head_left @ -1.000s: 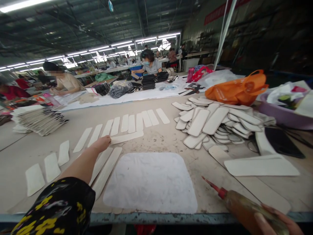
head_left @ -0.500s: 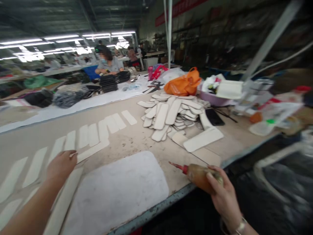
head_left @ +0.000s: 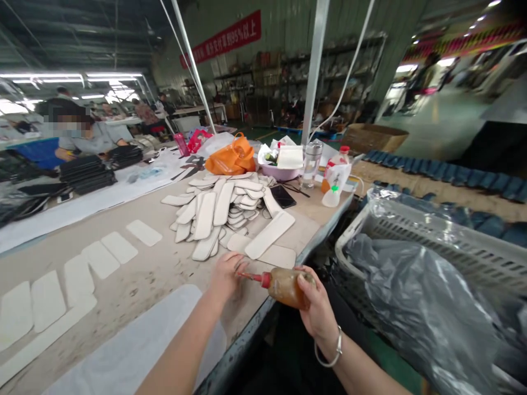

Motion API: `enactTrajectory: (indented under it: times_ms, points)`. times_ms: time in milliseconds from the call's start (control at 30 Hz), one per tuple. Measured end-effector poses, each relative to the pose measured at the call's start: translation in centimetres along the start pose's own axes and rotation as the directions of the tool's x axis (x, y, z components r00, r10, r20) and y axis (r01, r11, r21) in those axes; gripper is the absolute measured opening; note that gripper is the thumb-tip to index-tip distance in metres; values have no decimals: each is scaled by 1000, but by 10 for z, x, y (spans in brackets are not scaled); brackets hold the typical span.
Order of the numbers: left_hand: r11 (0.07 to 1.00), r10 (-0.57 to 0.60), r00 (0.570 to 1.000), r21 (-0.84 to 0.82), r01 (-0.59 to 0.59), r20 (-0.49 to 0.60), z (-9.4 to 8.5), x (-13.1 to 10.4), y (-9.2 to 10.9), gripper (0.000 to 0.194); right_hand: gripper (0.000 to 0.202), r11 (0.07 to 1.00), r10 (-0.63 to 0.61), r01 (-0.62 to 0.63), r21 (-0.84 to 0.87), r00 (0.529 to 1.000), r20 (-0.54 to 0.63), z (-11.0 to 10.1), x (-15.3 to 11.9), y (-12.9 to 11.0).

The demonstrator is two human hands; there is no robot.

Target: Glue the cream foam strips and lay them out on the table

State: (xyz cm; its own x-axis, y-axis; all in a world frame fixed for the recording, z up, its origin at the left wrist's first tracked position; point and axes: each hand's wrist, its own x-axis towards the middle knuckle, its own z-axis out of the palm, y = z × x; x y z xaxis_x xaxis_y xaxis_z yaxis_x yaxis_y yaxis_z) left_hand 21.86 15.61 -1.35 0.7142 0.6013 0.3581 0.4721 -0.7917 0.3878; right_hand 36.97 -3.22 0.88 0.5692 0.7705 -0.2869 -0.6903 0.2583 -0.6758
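Note:
My right hand (head_left: 315, 304) is wrapped round a bottle of amber liquid (head_left: 288, 287), held nearly level over the table's front edge with its red nozzle pointing left. The fingers of my left hand (head_left: 228, 276) are bent together at the nozzle's tip; whether they pinch something is too small to make out. Just beyond them lies a heap of white rounded strips (head_left: 222, 206), with one strip (head_left: 269, 235) at its right front. More white strips (head_left: 119, 247) lie in a slanting row at the left. A translucent white sheet (head_left: 152, 334) lies near the front edge.
Behind the heap are an orange bag (head_left: 230, 156), a purple basin (head_left: 282, 173), a black phone (head_left: 283, 196) and a clear bottle (head_left: 312, 164). To the right stands a white crate (head_left: 444, 236) with grey plastic. A person (head_left: 88, 131) sits across the table beside black stacks (head_left: 86, 174).
The view has swung right. My left hand has left the strips at the left and come to the nozzle's tip. The amber bottle is still in my right hand.

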Motion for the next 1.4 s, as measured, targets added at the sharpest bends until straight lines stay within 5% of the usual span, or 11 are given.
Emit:
enactTrajectory:
  times_ms: [167, 400, 800, 967, 1100, 1267, 1400]
  points:
    - [995, 13, 980, 94, -32, 197, 29, 36, 10, 16, 32, 997, 1, 1, 73, 1000, -23, -7, 2, -14]
    - [970, -75, 942, 242, -7, 328, 40, 53, 13, 19, 32, 993, 16, -14, 116, 1000, -16, -15, 4, -25]
    - [956, -109, 966, 291, 38, 233, 46, 68, 26, 16, 31, 989, 17, -12, 149, 999, -31, -26, 6, -35]
    - [968, -121, 987, 232, 94, 106, 22, 68, 30, 10, 31, 988, 5, -1, 154, 1000, -28, -27, 6, -34]
    - [972, -65, 997, 228, 53, 46, -28, 27, 38, 9, 30, 989, 9, -8, 148, 1000, -8, -28, 5, -34]
    - [944, -25, 993, 330, -16, 119, -86, -90, 45, 7, 33, 997, 64, -65, 37, 997, 35, -25, -1, -27]
    - [933, -105, 982, 358, 43, 155, -101, -170, 47, 6, 33, 992, 65, -52, -113, 992, 112, -20, -7, -6]
